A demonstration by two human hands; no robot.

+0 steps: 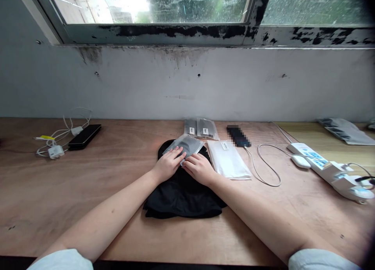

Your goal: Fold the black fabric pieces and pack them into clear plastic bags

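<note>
Black cloth [183,201], clear plastic bag [186,145]
Left hand [167,165] and right hand [198,168], nearly touching, press the bag, which could slip.

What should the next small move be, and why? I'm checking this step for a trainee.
Probably smooth the translucent bag straight with the left hand and right hand. It lies askew on the folded black cloth, and both hands already rest on its near edge, so a small press and turn seems the easiest adjustment.
</note>
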